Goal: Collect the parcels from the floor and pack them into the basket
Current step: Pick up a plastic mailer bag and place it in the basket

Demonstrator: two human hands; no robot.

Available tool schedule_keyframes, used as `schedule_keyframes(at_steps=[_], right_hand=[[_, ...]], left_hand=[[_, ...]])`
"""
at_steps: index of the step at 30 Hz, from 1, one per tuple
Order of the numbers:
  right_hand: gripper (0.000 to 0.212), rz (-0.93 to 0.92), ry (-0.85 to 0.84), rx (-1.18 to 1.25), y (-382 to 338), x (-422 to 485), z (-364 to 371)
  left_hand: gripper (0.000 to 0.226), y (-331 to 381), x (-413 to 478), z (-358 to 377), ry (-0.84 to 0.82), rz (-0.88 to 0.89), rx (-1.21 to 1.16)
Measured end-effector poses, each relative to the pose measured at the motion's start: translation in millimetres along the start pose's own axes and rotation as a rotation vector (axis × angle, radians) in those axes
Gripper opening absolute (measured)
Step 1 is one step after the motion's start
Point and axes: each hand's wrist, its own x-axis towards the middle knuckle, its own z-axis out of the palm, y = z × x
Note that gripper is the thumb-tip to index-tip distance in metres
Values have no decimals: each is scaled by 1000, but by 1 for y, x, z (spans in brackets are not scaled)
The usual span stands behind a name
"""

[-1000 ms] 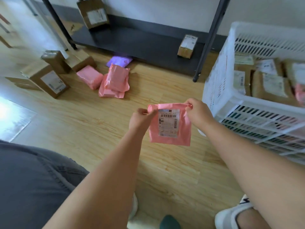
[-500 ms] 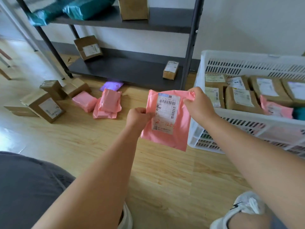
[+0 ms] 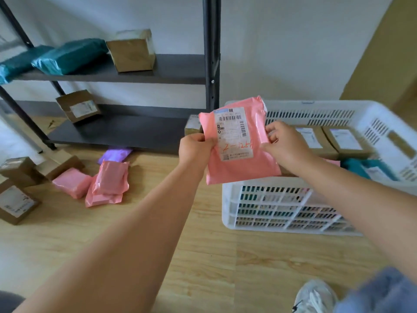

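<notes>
Holding is shared by both hands in the head view: the pink parcel is pinched at its left edge by the left hand and at its right edge by the right hand, fingers curled round the film. The parcel is kept upright in the air at frame centre, label facing the camera, in front of the near-left corner of the white basket at right. Brown boxes and a teal bag are already packed inside.

The step in hand is judged to be the drop-in. It would be done best if the parcel is carried right, past the rim, tipped flat with the label up and let go low over a gap beside the boxes. The bag looks soft, so a light pinch should be enough.

Not yet collected at lower left: pink bags, a purple bag and cartons on the floor, so much of the task is judged to remain.
</notes>
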Motion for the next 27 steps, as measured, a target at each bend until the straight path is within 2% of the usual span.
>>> schedule_keyframes(at_steps=[3,7,10,13,15,20,27], right_hand=[[33,-7,20,-73,17,23,-34],[32,28,85,-162,51,51,-83],[30,75,113,-184,78,61,-103],[27,115,98,-210,104,69,-117],[28,141,81,-249,122,73,-129],[29,255,74,-341,181,73,-161],[32,422,72,-395,254,70,-184]], left_hand=[[15,15,6,32,-123,52,26],[33,31,10,81,-292,68,120],[34,35,12,118,-270,48,128],[22,36,14,158,-225,96,191],[16,35,13,185,-254,147,247],[28,32,5,246,-438,262,362],[38,16,-6,334,-708,274,489]])
